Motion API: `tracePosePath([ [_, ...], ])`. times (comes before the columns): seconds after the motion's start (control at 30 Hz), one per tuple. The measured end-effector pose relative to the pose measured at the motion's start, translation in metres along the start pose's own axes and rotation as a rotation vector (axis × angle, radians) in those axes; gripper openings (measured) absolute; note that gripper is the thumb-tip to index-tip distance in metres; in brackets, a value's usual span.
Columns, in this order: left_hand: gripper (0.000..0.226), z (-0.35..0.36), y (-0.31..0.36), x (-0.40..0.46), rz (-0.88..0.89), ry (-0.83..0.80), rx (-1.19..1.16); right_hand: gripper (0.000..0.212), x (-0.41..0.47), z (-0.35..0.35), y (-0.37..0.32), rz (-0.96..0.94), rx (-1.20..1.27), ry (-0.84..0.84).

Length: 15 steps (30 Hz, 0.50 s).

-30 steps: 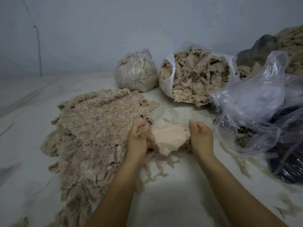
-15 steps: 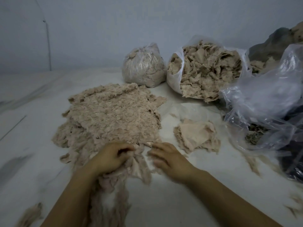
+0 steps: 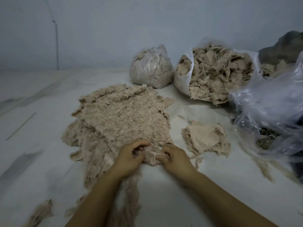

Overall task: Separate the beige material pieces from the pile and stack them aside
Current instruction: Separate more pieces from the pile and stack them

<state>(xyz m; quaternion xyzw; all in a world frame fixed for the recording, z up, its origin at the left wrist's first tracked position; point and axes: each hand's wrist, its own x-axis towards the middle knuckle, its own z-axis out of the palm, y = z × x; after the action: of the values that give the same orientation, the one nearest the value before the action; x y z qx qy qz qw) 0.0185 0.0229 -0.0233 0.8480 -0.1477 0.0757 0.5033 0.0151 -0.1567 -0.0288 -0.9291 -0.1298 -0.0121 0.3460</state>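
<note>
Beige, ragged material fills the near edge of the pile [image 3: 118, 122], where both hands meet: the left hand [image 3: 129, 157] curls its fingers into the scraps, and the right hand [image 3: 174, 157] pinches a thin piece [image 3: 153, 157] between them. Just right of the right hand, a small stack [image 3: 206, 138] of flat pieces lies on the pale counter [image 3: 164, 197]. Beyond the hands stand a tied bag [image 3: 151, 69] and an open bag [image 3: 216, 74] of scraps; farther right, crumpled clear plastic [image 3: 270, 108].
</note>
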Motion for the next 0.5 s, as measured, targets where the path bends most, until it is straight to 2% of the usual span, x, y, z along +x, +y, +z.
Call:
tracePosePath([
  [0.1, 0.036, 0.01, 0.004, 0.01, 0.138, -0.131, 0.161, 0.02, -0.006, -0.013, 0.0, 0.0, 0.266, 0.018],
  [0.17, 0.026, 0.013, -0.002, 0.02, 0.12, -0.224, 0.333, 0.024, -0.014, -0.019, 0.003, 0.051, 0.443, 0.092],
  [0.27, 0.024, 0.009, -0.012, 0.028, -0.022, -0.111, 0.441, 0.025, -0.021, -0.031, 0.016, 0.11, 0.669, 0.213],
  [0.33, 0.021, 0.01, -0.01, 0.029, -0.018, -0.045, 0.413, 0.022, -0.023, -0.037, 0.022, 0.122, 0.773, 0.252],
  [0.4, 0.022, 0.019, 0.004, 0.028, 0.023, -0.05, 0.294, 0.019, -0.02, -0.04, 0.022, 0.127, 0.859, 0.235],
  [0.47, 0.019, 0.028, 0.017, 0.027, 0.029, -0.194, 0.204, 0.018, -0.018, -0.04, 0.02, 0.145, 0.906, 0.224],
  [0.5, 0.025, 0.031, 0.022, 0.026, 0.01, -0.262, 0.149, 0.019, -0.016, -0.038, 0.02, 0.18, 0.966, 0.233],
])
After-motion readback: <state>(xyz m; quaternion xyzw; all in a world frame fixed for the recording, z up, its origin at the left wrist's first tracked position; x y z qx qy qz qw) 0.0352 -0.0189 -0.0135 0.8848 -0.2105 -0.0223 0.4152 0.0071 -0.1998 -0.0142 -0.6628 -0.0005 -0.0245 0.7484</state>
